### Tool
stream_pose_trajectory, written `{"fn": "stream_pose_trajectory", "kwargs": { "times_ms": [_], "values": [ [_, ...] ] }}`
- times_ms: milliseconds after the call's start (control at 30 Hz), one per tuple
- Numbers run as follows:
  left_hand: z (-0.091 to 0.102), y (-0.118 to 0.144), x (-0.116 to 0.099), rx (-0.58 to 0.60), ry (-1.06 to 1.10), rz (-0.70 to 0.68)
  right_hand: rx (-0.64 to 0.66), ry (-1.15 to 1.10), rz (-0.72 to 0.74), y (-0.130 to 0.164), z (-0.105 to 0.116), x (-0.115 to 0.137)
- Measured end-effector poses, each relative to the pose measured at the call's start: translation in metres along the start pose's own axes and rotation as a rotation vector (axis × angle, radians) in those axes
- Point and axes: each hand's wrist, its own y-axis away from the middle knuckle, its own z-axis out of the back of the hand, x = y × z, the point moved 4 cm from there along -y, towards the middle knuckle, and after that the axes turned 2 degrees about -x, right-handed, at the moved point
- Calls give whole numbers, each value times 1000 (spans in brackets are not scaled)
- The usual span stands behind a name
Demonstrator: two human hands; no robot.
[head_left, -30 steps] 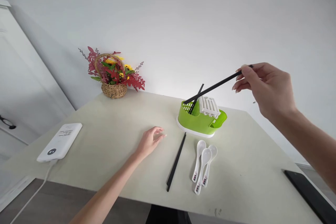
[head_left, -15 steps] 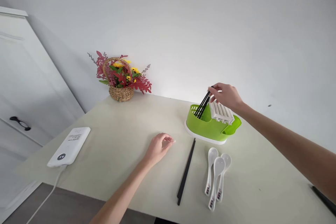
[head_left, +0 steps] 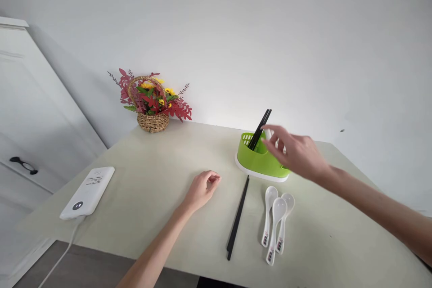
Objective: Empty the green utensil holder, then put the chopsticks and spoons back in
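Note:
My right hand (head_left: 293, 150) is in front of a green utensil holder (head_left: 258, 159) on a white base, its thumb and index finger apart and holding nothing. Several black chopsticks (head_left: 260, 128) lean inside the holder's left compartment, close to these fingertips. The hand hides most of the holder's right side and its white rack. My left hand (head_left: 200, 191) rests on the table, loosely curled closed with nothing in it. Between it and three white spoons (head_left: 278, 209) lies a pair of black chopsticks (head_left: 238, 220); the spoons overlap one another.
A wicker basket (head_left: 153, 123) of artificial flowers stands against the wall at the back left. On the table's left side lies a white power bank (head_left: 88, 192) with a white cable (head_left: 64, 254) running off the front edge. A white cabinet (head_left: 30, 112) stands at the left.
My right hand has let go of the chopsticks in the holder and moved down toward me, opening its fingers. My left hand stays in place, slightly more curled. The view has shifted a little.

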Motion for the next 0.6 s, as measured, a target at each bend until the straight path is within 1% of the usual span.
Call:
{"fn": "stream_pose_trajectory", "kwargs": {
  "times_ms": [67,133,200,300,367,433,533,600],
  "values": [
    [-1,2,-3,21,-43,-13,62,-15,172,35,2,16],
    [-4,6,-10,42,-105,-44,100,0,298,69,5,24],
    [-10,11,-19,54,-189,-81,136,21,342,98,7,25],
    [-23,21,-37,33,-333,-85,195,30,314,132,6,20],
    [-34,27,-50,39,-409,-58,229,9,298,148,4,20],
    [-46,31,-63,83,-481,-40,259,-24,307,159,2,24],
    [-60,31,-79,154,-658,-47,288,-61,331,167,3,35],
    [-68,30,-86,208,-776,-54,294,-74,341,169,5,42]
  ]
}}
